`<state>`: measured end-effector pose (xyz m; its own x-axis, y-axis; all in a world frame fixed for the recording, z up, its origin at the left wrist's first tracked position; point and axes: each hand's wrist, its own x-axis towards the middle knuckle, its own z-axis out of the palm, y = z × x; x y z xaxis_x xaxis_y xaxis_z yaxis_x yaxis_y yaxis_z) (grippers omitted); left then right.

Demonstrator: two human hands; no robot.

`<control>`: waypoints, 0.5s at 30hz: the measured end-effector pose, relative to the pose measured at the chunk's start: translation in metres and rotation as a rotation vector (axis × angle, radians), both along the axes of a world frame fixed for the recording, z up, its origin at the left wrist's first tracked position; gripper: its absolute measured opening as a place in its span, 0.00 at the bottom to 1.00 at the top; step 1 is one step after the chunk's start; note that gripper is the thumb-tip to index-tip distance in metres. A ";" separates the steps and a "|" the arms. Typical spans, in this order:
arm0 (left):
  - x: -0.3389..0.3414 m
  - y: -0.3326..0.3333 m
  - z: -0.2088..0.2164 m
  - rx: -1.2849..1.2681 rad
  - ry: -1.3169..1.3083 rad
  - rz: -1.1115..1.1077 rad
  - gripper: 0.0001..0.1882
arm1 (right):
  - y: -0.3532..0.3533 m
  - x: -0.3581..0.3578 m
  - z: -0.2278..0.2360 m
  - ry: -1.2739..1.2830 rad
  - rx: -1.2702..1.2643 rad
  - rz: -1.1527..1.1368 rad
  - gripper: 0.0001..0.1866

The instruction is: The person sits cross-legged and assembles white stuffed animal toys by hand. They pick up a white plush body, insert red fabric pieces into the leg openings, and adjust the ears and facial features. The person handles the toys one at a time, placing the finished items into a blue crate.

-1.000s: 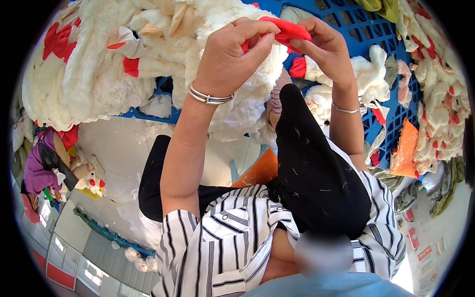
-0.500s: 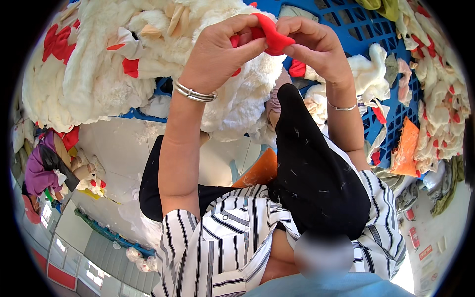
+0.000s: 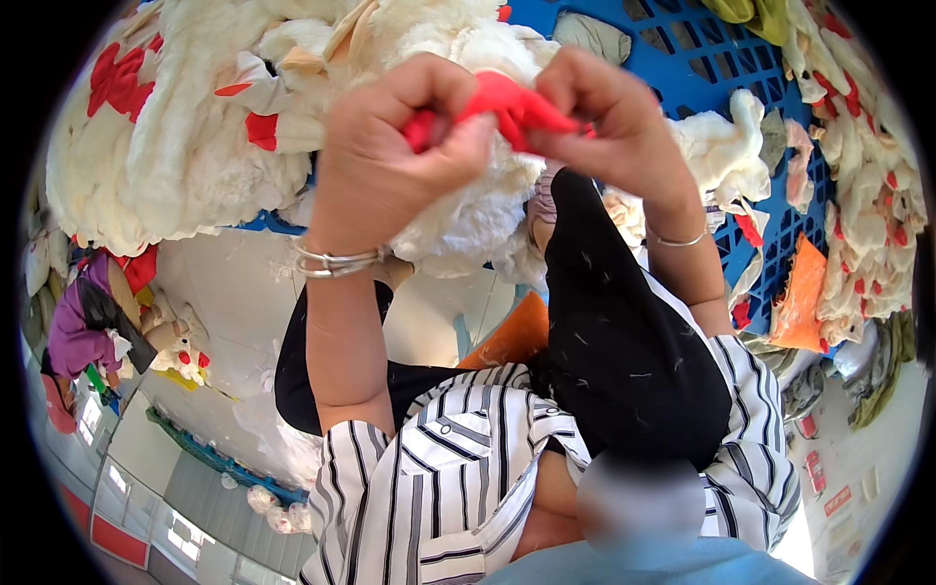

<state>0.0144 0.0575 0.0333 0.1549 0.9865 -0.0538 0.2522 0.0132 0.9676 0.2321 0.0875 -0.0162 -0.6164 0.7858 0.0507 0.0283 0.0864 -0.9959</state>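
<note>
Taking the blue plastic lattice as our landmark, we see a pale floor with thin seams spreading to its left. Well below and left of the lattice, we find a window glaring white, a red panel and grey ribbed surface; below its right end, a pale wall bears red signs.

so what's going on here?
A person's left hand and right hand both grip a red fabric piece, held between them. The hands are blurred, so the exact finger placement is unclear. A heap of white plush pieces lies beyond the left arm.
</note>
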 end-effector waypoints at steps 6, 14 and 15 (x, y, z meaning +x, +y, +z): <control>-0.035 -0.015 0.007 -0.014 -0.190 0.171 0.05 | 0.001 0.057 -0.022 -0.226 0.272 -0.280 0.12; -0.097 0.021 0.073 0.298 -0.275 0.593 0.16 | 0.070 0.147 0.048 0.936 -0.235 -0.266 0.26; -0.111 0.043 0.075 0.338 -0.342 0.509 0.16 | 0.090 0.162 0.038 0.917 -0.247 -0.195 0.26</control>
